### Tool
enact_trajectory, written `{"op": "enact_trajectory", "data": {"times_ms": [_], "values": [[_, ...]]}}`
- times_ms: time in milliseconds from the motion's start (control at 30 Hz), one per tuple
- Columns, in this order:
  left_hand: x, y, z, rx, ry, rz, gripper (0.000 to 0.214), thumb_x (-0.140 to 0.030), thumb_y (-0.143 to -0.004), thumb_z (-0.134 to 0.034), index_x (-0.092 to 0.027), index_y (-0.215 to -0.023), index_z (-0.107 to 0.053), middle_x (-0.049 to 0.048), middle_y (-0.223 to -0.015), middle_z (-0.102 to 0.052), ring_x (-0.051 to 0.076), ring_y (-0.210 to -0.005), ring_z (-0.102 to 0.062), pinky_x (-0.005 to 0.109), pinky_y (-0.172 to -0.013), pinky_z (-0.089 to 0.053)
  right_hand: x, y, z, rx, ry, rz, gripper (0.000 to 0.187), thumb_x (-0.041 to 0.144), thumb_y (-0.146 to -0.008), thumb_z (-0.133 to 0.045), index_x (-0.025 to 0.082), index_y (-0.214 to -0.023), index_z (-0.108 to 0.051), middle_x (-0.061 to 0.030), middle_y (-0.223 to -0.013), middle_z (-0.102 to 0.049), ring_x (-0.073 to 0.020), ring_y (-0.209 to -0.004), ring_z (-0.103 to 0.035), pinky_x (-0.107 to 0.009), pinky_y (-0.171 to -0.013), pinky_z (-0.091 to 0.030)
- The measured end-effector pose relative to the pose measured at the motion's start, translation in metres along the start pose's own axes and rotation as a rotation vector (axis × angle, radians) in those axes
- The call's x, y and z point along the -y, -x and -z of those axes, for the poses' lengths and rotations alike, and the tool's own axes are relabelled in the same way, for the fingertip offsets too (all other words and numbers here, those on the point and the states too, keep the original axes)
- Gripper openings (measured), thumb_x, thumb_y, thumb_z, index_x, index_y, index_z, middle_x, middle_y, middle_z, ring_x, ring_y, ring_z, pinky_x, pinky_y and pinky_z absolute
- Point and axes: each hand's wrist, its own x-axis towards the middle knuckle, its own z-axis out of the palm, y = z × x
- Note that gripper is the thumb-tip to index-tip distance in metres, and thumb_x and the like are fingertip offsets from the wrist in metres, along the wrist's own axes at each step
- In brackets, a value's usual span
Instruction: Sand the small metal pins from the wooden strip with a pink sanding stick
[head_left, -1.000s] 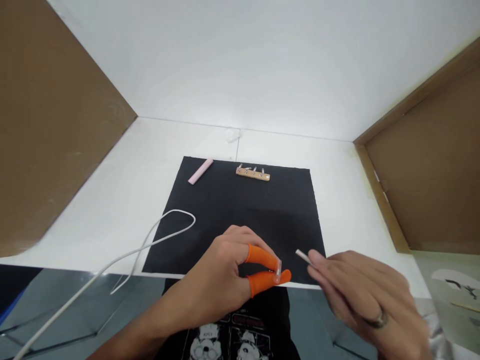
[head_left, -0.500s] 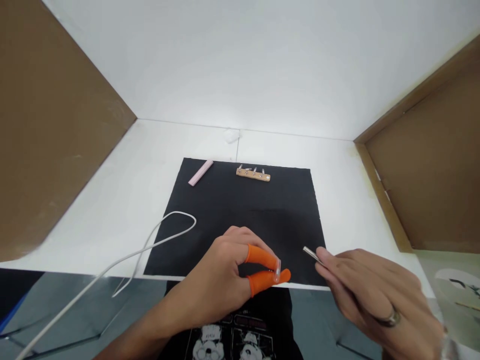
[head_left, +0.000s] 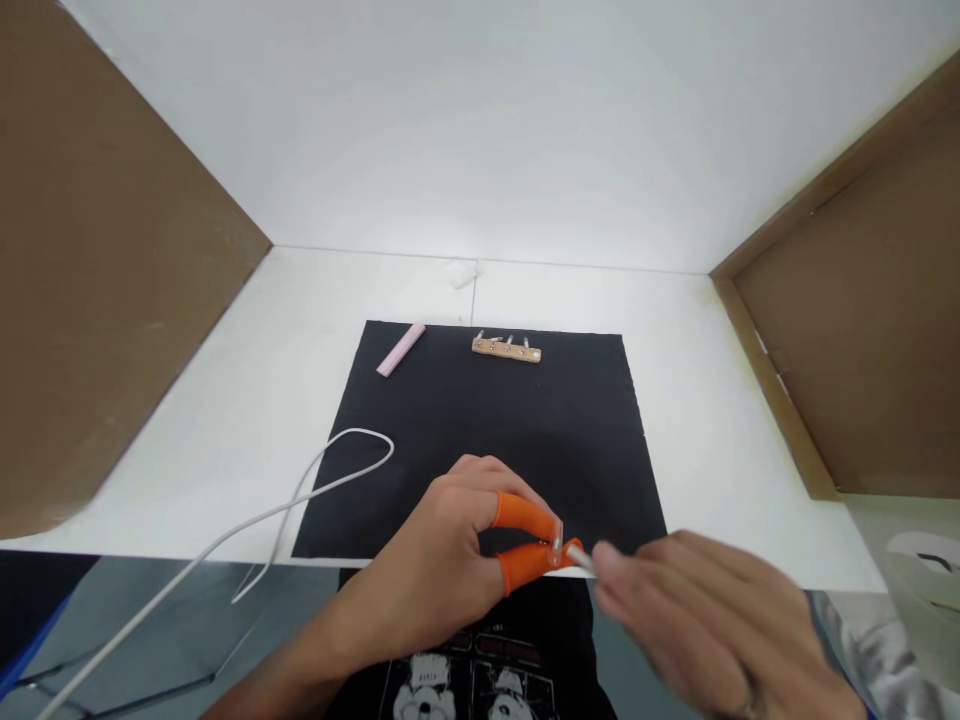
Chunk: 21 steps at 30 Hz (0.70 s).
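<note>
Firmly, the left hand (head_left: 442, 560) pinches a clear piece (head_left: 556, 543); at its three o'clock the right hand (head_left: 697, 620) grips a thin stick (head_left: 581, 556) touching it.

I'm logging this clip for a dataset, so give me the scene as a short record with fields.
Left hand: orange-capped thumb and forefinger pinch a small clear piece
Right hand: grips a thin metal tool, tip at the small clear piece
Surface: black mat on a white table
Far edge of mat: pink strip at left, wooden strip to its right
</note>
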Motion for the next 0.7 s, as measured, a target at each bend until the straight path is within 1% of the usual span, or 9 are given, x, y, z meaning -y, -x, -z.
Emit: {"op": "enact_trajectory", "data": {"times_ms": [33, 100, 200, 300, 400, 433, 500, 600, 700], "values": [[0.0, 0.0, 0.0, -0.005, 0.001, -0.003, 0.008, -0.015, -0.092, -0.085, -0.022, -0.091, -0.081, -0.0008, -0.095, -0.084, 0.017, -0.091, -0.072, 0.034, -0.09, -0.05, 0.005, -0.002, -0.001, 0.004, -0.008, 0.037, 0.007, 0.007, -0.102, -0.066, 0.012, -0.102, -0.071, 0.0014, -0.068, -0.072, -0.0126, -0.056, -0.064, -0.031, -0.059, -0.053], [-0.001, 0.001, 0.0, -0.01, 0.005, -0.012, 0.008, -0.015, -0.092, -0.085, -0.022, -0.09, -0.08, -0.001, -0.095, -0.084, 0.016, -0.091, -0.072, 0.033, -0.09, -0.05, 0.007, -0.003, -0.003, 0.019, -0.036, 0.061, 0.013, 0.007, -0.105, -0.061, 0.013, -0.099, -0.07, 0.004, -0.061, -0.068, -0.0112, -0.05, -0.059, -0.031, -0.055, -0.051], [-0.001, 0.001, 0.001, 0.01, 0.0, -0.002, 0.011, -0.012, -0.091, -0.084, -0.022, -0.092, -0.081, -0.0015, -0.096, -0.084, 0.016, -0.092, -0.072, 0.033, -0.09, -0.05, -0.007, 0.001, 0.0, 0.027, -0.027, -0.014, 0.015, 0.001, -0.101, -0.064, 0.012, -0.111, -0.07, 0.0003, -0.074, -0.076, -0.0116, -0.058, -0.063, -0.031, -0.055, -0.05], [-0.001, 0.0, 0.0, 0.012, -0.007, 0.009, 0.01, -0.013, -0.091, -0.084, -0.022, -0.092, -0.081, -0.0011, -0.097, -0.084, 0.017, -0.092, -0.072, 0.033, -0.09, -0.051, -0.018, 0.006, 0.002, 0.007, 0.043, -0.032, 0.03, -0.004, -0.093, -0.073, 0.009, -0.121, -0.069, -0.0037, -0.085, -0.08, -0.0125, -0.065, -0.067, -0.03, -0.058, -0.051], [0.0, 0.0, 0.0, 0.001, -0.001, 0.003, 0.01, -0.013, -0.091, -0.085, -0.022, -0.091, -0.081, -0.001, -0.096, -0.084, 0.017, -0.092, -0.072, 0.033, -0.09, -0.051, -0.006, 0.005, 0.0, 0.036, -0.007, 0.01, 0.015, 0.0, -0.099, -0.066, 0.012, -0.108, -0.069, -0.0001, -0.077, -0.077, -0.0118, -0.058, -0.064, -0.032, -0.058, -0.051], [0.001, -0.001, -0.001, -0.004, 0.001, 0.001, 0.009, -0.014, -0.091, -0.085, -0.022, -0.091, -0.081, -0.0012, -0.096, -0.084, 0.017, -0.091, -0.072, 0.033, -0.09, -0.05, 0.0, 0.004, -0.002, 0.034, -0.012, 0.04, 0.012, 0.003, -0.103, -0.062, 0.013, -0.102, -0.069, 0.0022, -0.071, -0.074, -0.0111, -0.053, -0.061, -0.032, -0.057, -0.05], [0.001, 0.0, -0.001, -0.008, 0.005, -0.003, 0.009, -0.015, -0.092, -0.085, -0.022, -0.09, -0.08, -0.0019, -0.095, -0.084, 0.016, -0.091, -0.072, 0.033, -0.091, -0.05, 0.007, 0.001, -0.002, 0.022, -0.01, 0.068, 0.017, 0.007, -0.107, -0.056, 0.014, -0.098, -0.068, 0.0049, -0.062, -0.069, -0.0104, -0.048, -0.056, -0.033, -0.055, -0.05], [0.0, 0.0, 0.0, 0.006, 0.005, 0.004, 0.009, -0.014, -0.092, -0.084, -0.022, -0.091, -0.081, -0.0022, -0.096, -0.083, 0.016, -0.092, -0.072, 0.032, -0.091, -0.05, -0.002, 0.002, 0.002, 0.049, -0.045, -0.003, 0.012, 0.003, -0.104, -0.062, 0.009, -0.11, -0.07, -0.0023, -0.081, -0.08, -0.0121, -0.062, -0.066, -0.032, -0.06, -0.053], [-0.002, 0.001, 0.0, 0.015, 0.002, 0.025, 0.011, -0.011, -0.091, -0.084, -0.022, -0.091, -0.081, -0.0021, -0.097, -0.083, 0.016, -0.094, -0.073, 0.032, -0.091, -0.05, -0.017, 0.005, 0.006, 0.021, 0.017, -0.04, 0.026, -0.003, -0.095, -0.072, 0.007, -0.119, -0.069, -0.0044, -0.085, -0.081, -0.0123, -0.066, -0.068, -0.03, -0.061, -0.052]]}}
